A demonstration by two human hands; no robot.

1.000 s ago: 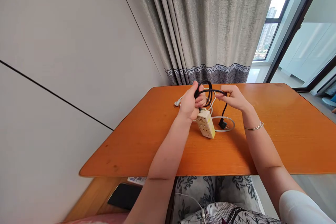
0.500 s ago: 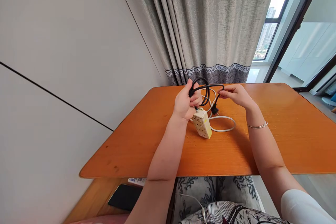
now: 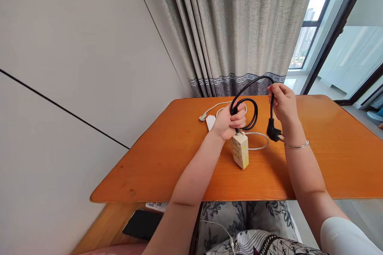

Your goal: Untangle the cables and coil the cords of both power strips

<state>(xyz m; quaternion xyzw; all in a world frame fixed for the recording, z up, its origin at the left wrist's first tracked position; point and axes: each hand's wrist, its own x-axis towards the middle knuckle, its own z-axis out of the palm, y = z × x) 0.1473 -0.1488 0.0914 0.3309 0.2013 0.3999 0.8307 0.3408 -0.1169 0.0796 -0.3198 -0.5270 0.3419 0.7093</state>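
Observation:
My left hand (image 3: 229, 121) is closed around a coiled black power cord (image 3: 255, 114), with loops standing out to its right. Below that fist hangs a cream power strip (image 3: 240, 151), whose sockets face left. My right hand (image 3: 283, 99) pinches the same cord a short way above its end. From there the black plug (image 3: 273, 130) dangles beside my right wrist, prongs toward the wrist. Between the two hands the cord rises in an arc. Behind my left hand, partly hidden, a white power strip (image 3: 210, 122) lies with its white cord (image 3: 259, 148) and a pale plug (image 3: 202, 117).
The orange wooden table (image 3: 161, 167) spans the front. Beyond it hangs a grey curtain (image 3: 248, 28), with a pale wall (image 3: 74, 48) to the left. A black tablet or phone (image 3: 142, 224) lies lower left, below the table edge.
My right hand has moved up and right, drawing out the cord's plug end into a wide arc. My left hand has shifted right and slightly down with the coil and cream strip, uncovering the white strip.

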